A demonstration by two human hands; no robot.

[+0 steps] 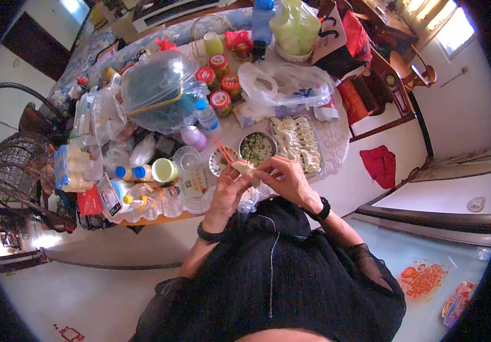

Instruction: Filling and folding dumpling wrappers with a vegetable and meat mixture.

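Between my two hands is a pale dough dumpling (244, 167), its edge pinched by the fingers. My left hand (227, 188) holds it from below and the left, while my right hand (286, 177) grips its right side with thumb and fingertips. Just beyond them stands a round metal bowl (274, 147) with chopped green filling (254, 146). Red chopsticks (223, 149) lean on a patterned bowl (213, 162), partly hidden by my left hand. To the right of the filling, a tray (321, 160) carries rows of folded dumplings (294, 139).
Red-lidded jars (220, 99), a water bottle (206, 114), a purple bottle (194, 137) and a clear plastic cup (187, 159) stand beyond and left. A green cup (164, 170) is farther left. A plastic bag (288, 83) lies behind the tray. The lace-edged tablecloth (333, 141) reaches the table's near edge.
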